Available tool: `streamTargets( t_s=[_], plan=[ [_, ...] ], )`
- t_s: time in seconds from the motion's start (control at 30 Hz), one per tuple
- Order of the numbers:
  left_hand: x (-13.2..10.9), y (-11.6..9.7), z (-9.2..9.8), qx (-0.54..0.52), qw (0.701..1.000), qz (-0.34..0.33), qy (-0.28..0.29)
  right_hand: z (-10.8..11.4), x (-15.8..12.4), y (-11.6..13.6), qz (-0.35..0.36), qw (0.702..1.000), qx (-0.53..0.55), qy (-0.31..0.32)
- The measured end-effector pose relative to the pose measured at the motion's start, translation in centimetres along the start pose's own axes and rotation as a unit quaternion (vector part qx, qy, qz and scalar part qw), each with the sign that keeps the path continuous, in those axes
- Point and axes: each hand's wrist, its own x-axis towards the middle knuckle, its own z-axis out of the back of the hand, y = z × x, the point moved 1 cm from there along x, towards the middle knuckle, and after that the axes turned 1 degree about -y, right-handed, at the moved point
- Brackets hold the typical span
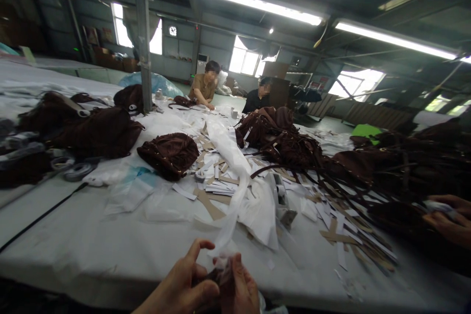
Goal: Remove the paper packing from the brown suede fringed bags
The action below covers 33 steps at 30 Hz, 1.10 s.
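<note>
At the front edge of the table, my left hand [184, 282] and my right hand [241, 284] are close together around a small dark brown piece [221, 272] with thin white wrapping [223, 261] on it. My right thumb and fingers pinch it from the right. The left thumb and lower fingers grip its other side, while the left index finger is lifted and bent. Most of the piece is hidden by my fingers, so its kind is unclear. Just beyond lies a long strip of white tissue paper [237, 196].
A brown bag [169, 154] lies ahead among paper strips [224, 189]. More brown bags are heaped left [99, 130] and right [279, 132]. A post [143, 34] rises at the left. Another person's hands [451, 216] work at the right; two people sit across the table.
</note>
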Motion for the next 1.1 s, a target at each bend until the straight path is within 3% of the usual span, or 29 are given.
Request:
streamTargets(
  t_s=[0.2,0.43,0.6,0.7,0.87,1.1],
  plan=[
    [-0.2,-1.5,-0.1,0.025,0.999,0.006,-0.031,0.0,-0.2,-0.7,-0.002,1.000,-0.012,-0.001],
    [-2.0,-3.4,0.6,-0.023,0.998,0.040,0.051,0.5,0.2,-0.5,-0.039,0.999,-0.010,0.024],
    [-2.1,-3.2,1.4,0.037,0.997,0.022,0.066,0.5,-0.1,0.0,-0.031,0.998,-0.028,-0.048],
    [-1.7,-2.4,1.6,0.060,0.997,0.018,0.042,0.0,-0.2,0.5,-0.001,0.998,-0.018,-0.052],
    [-1.2,-1.1,1.5,0.053,0.998,0.016,-0.021,0.1,0.1,0.3,0.002,0.999,-0.046,0.000],
    [-0.6,-0.8,1.0,0.012,0.997,0.034,-0.062,0.8,0.2,-0.9,0.154,0.954,-0.257,-0.005]
  ],
)
